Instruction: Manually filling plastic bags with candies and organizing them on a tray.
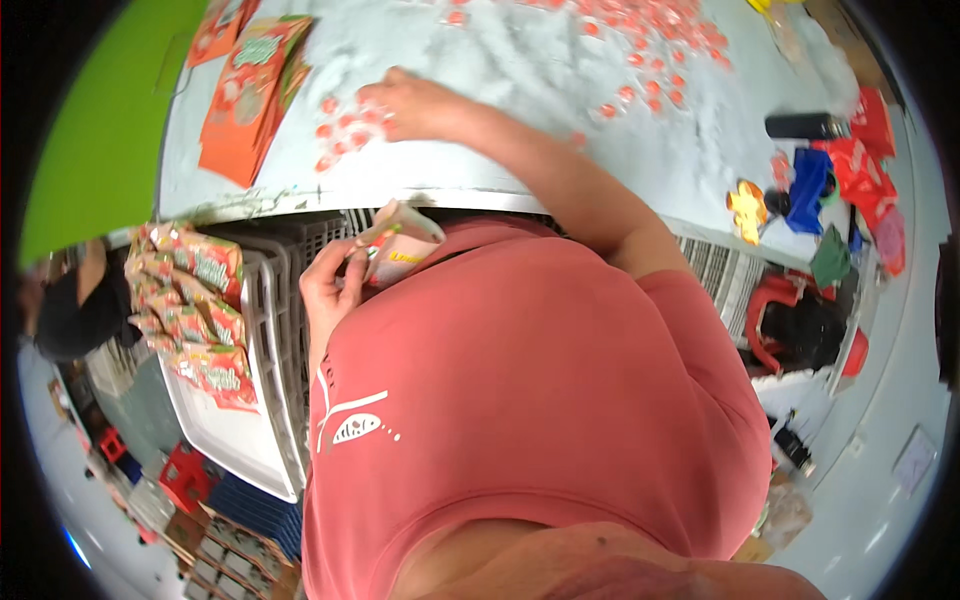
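My left hand (335, 285) is closed on the edge of a small printed pouch (395, 250), held in front of my shirt just below the table's edge. The pouch's mouth gapes wide and its pale inside shows. Out on the white table (520, 110), my right hand (415, 105) rests with its fingers curled down over a small cluster of red candies in clear wrappers (345, 135). How many of them lie under the fingers is hidden. Left of the cluster lies a stack of flat orange pouches (245, 110).
A big spread of wrapped red candies (660, 40) covers the far side of the table. Filled pouches (205, 300) stand in a white tray (225, 425) on stacked crates at my left. A black bottle (805, 126) and coloured bags (860, 170) lie at the right. Another person (75, 310) is at far left.
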{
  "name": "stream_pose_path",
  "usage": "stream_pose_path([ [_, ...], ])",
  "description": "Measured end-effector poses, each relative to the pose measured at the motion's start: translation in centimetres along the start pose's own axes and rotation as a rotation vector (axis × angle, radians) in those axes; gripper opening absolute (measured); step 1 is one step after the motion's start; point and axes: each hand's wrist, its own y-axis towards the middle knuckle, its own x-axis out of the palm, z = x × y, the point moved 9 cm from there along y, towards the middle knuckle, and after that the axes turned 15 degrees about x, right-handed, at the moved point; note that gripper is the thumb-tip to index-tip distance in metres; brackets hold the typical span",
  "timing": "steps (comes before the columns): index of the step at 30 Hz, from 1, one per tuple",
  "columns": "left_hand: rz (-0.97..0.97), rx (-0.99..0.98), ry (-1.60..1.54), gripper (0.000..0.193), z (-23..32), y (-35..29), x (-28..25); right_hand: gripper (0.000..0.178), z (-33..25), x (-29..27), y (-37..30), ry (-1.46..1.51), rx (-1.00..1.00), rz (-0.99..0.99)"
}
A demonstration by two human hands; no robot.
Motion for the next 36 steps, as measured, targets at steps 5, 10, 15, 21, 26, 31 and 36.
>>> stream_pose_path([
  [5, 0.038, -0.032, -0.027, 0.009, -0.3, -1.0, -0.8, 0.032, -0.5, -7.0, -8.3, 0.256, 0.036, 0.363],
  [10, 0.006, -0.005, -0.023, 0.010, 0.4, -0.2, -0.2, 0.030, 10.7, -12.4, -19.2, 0.095, 0.308, 0.755],
  [15, -0.035, -0.048, -0.034, 0.010, 0.2, 0.5, 0.9, 0.033, 14.6, -13.7, -22.6, 0.011, 0.345, 0.809],
  [21, -0.037, -0.026, -0.031, 0.010, 0.1, 0.0, 0.9, 0.030, 15.3, -12.2, -23.1, 0.255, 0.382, 0.734],
  [26, 0.000, -0.135, -0.086, 0.010, 0.2, -0.6, 0.7, 0.030, 14.4, -11.8, -22.8, 0.216, 0.315, 0.820],
  [31, -0.082, -0.100, -0.039, 0.012, 1.1, -0.1, 1.1, 0.053, 8.7, -7.3, -16.9, -0.093, 0.219, 0.603],
  [36, -0.040, -0.086, -0.042, 0.011, 0.8, -0.7, 0.7, 0.049, 5.0, -6.4, -14.1, -0.237, 0.109, 0.573],
])
